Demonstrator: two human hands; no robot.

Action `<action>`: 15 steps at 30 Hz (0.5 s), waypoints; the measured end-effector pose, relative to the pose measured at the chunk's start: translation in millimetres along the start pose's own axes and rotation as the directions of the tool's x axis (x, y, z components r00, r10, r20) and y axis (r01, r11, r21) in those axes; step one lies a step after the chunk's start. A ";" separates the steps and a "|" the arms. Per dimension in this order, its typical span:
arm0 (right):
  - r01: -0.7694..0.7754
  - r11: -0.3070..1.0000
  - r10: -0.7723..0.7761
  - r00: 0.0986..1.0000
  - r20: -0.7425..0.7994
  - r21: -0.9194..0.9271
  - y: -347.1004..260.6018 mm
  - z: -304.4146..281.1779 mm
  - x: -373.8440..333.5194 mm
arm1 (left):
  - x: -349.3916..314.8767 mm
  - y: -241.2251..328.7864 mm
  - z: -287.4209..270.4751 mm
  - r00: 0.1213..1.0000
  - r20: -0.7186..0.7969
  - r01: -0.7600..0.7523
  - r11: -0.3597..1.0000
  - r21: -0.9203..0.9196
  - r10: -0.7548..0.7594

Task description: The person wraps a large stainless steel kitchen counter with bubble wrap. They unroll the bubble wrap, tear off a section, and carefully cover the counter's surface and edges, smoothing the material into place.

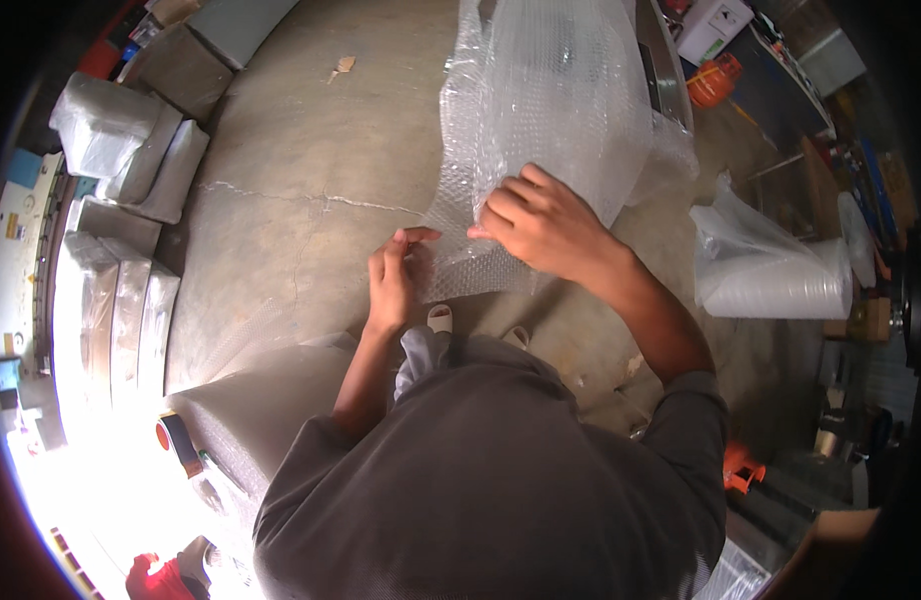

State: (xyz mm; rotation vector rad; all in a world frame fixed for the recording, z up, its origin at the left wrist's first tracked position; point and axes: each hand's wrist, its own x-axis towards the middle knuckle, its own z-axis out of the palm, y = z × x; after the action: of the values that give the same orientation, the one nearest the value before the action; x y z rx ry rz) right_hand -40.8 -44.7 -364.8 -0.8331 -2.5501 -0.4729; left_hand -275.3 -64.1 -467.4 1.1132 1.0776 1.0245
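A long sheet of clear bubble wrap (pixel 571 110) drapes over a flat, long piece ahead of me; a metallic edge (pixel 663 70) of that piece shows at its right side. My right hand (pixel 541 222) is closed on the wrap near its close end, fingers curled over the plastic. To its left, my left hand (pixel 396 275) is bent with the fingers pinched at the wrap's loose left edge. Part of the plastic shows between its thumb and fingers. The wrap's lower corner hangs between the two hands, above the floor.
A big roll of bubble wrap (pixel 281 390) lies by my left side, with a tape roll (pixel 169 434) on it. Wrapped boxes (pixel 111 120) are stacked along the left. Another plastic roll (pixel 776 275) and an orange gas cylinder (pixel 714 82) stand at right. The concrete floor (pixel 281 170) is cracked.
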 end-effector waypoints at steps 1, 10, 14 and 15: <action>0.039 0.999 -0.039 0.999 -0.010 -0.004 -1.1 7.8 1.5 | 6.5 6.4 1.7 1.000 0.011 0.017 0.999 0.043 -0.018; 0.093 0.994 -0.097 0.992 0.082 0.050 -17.0 36.8 -1.1 | 35.1 31.5 18.1 0.982 0.145 0.116 0.991 0.063 -0.124; -0.048 0.986 0.033 0.995 0.091 0.161 -18.0 34.0 -6.2 | 46.3 28.4 25.3 0.997 0.072 -0.008 0.980 0.198 -0.006; -0.116 0.956 0.121 0.993 0.002 0.271 -16.5 32.5 -15.5 | 44.1 29.2 22.5 0.999 0.035 -0.044 0.983 0.178 0.038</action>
State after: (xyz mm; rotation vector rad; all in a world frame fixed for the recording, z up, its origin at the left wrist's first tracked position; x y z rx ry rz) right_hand -48.6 -50.6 -403.1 -0.8688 -2.4595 -0.0889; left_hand -247.8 -20.4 -442.0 1.2966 1.1419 0.9531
